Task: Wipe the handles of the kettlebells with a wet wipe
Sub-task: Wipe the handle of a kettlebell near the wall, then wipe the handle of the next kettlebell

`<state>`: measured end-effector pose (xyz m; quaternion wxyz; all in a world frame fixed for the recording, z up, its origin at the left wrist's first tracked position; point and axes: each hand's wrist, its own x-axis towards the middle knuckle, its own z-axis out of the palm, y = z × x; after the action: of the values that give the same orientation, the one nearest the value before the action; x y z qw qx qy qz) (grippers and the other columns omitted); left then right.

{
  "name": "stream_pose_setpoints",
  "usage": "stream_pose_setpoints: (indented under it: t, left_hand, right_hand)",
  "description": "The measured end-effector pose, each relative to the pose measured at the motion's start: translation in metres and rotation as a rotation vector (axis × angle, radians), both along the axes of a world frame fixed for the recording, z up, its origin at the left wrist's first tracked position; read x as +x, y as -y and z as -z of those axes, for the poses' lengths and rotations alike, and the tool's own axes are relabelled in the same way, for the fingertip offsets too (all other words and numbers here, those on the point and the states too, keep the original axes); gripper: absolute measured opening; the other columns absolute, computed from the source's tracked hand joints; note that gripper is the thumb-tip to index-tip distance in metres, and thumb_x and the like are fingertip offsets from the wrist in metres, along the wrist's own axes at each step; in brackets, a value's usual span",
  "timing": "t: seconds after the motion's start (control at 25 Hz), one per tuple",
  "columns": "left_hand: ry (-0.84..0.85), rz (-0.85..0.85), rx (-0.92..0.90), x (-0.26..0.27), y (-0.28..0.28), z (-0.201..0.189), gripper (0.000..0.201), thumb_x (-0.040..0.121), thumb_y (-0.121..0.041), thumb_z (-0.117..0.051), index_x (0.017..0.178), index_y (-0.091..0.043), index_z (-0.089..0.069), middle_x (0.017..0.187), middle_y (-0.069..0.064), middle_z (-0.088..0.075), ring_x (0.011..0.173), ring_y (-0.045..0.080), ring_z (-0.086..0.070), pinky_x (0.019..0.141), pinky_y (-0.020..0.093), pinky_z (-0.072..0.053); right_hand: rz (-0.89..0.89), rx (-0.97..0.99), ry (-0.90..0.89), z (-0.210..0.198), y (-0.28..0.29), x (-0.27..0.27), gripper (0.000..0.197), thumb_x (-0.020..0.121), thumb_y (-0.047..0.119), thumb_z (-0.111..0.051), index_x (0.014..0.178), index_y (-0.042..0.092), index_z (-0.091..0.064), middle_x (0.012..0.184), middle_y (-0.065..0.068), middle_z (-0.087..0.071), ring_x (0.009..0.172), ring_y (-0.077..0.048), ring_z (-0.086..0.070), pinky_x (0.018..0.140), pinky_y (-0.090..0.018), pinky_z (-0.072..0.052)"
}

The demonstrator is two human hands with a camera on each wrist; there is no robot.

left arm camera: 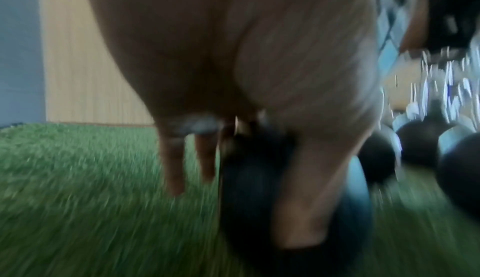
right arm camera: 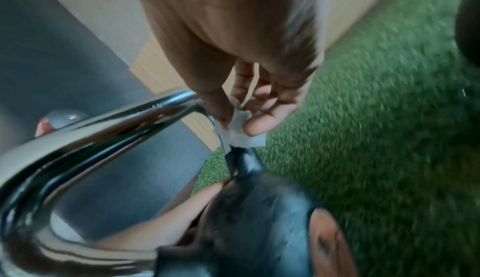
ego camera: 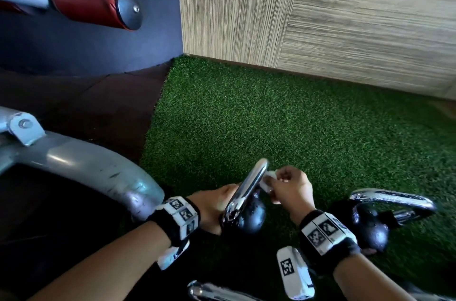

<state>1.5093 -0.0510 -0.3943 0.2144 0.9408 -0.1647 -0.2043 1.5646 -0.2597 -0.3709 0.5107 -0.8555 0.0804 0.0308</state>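
Observation:
A black kettlebell (ego camera: 249, 219) with a chrome handle (ego camera: 250, 186) is tilted over the green turf. My left hand (ego camera: 213, 207) grips its ball from the left, with the thumb (left arm camera: 306, 199) lying across the ball (left arm camera: 254, 189). My right hand (ego camera: 288, 184) pinches a small white wet wipe (ego camera: 267, 178) against the handle's right leg. The right wrist view shows the wipe (right arm camera: 241, 134) held between thumb and fingers where the handle (right arm camera: 103, 133) bends down to the ball (right arm camera: 259, 230). A second kettlebell (ego camera: 372, 229) lies on the turf to the right.
A grey machine frame (ego camera: 86, 165) curves in close on my left, and a red padded roller (ego camera: 91, 4) sticks out above it. A wood-look wall (ego camera: 320, 17) closes the back. The turf (ego camera: 271, 115) meets dark rubber flooring (ego camera: 98, 108). Another chrome handle (ego camera: 209, 291) lies at the bottom edge.

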Motion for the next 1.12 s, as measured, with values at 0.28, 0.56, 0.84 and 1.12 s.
stream_pose_setpoints:
  t: [0.28, 0.56, 0.84, 1.12]
  left_hand:
    - [0.298, -0.248, -0.156, -0.021, -0.009, -0.074, 0.047, 0.087, -0.073, -0.058, 0.103, -0.033, -0.074, 0.087, -0.022, -0.069, 0.077, -0.007, -0.064, 0.07, 0.023, -0.054]
    - [0.449, -0.211, 0.239, -0.047, 0.023, -0.086, 0.048, 0.069, -0.068, -0.063, 0.104, -0.036, -0.067, 0.088, -0.014, -0.071, 0.08, 0.007, -0.07, 0.07, 0.025, -0.052]
    - [0.495, -0.323, 0.343, -0.027, -0.012, -0.09, 0.047, 0.09, -0.042, -0.064, 0.135, -0.05, -0.057, 0.098, -0.009, -0.077, 0.085, 0.013, -0.073, 0.067, 0.025, -0.05]
    - [0.436, -0.249, 0.388, -0.033, -0.005, -0.104, 0.041, 0.087, -0.021, -0.064, 0.126, -0.031, -0.066, 0.105, -0.001, -0.074, 0.099, 0.022, -0.071, 0.085, 0.037, -0.058]
  right_hand:
    - [-0.697, -0.506, 0.569, -0.048, 0.005, 0.027, 0.041, 0.089, -0.009, -0.058, 0.123, 0.012, -0.066, 0.115, -0.003, -0.072, 0.092, -0.013, -0.071, 0.07, -0.003, -0.052]
    - [-0.915, -0.8, 0.439, -0.066, 0.007, 0.024, 0.053, 0.092, 0.0, -0.062, 0.14, 0.022, -0.06, 0.148, -0.002, -0.056, 0.138, -0.015, -0.051, 0.114, -0.015, -0.028]
    - [-0.655, -0.727, 0.276, -0.058, 0.024, -0.024, 0.03, 0.095, 0.02, -0.069, 0.125, 0.015, -0.069, 0.122, -0.005, -0.067, 0.107, -0.021, -0.066, 0.094, -0.026, -0.05]
    - [-0.511, -0.724, 0.212, -0.075, 0.025, -0.045, 0.03, 0.092, 0.016, -0.073, 0.122, 0.017, -0.073, 0.12, -0.004, -0.069, 0.105, -0.018, -0.066, 0.08, -0.015, -0.042]
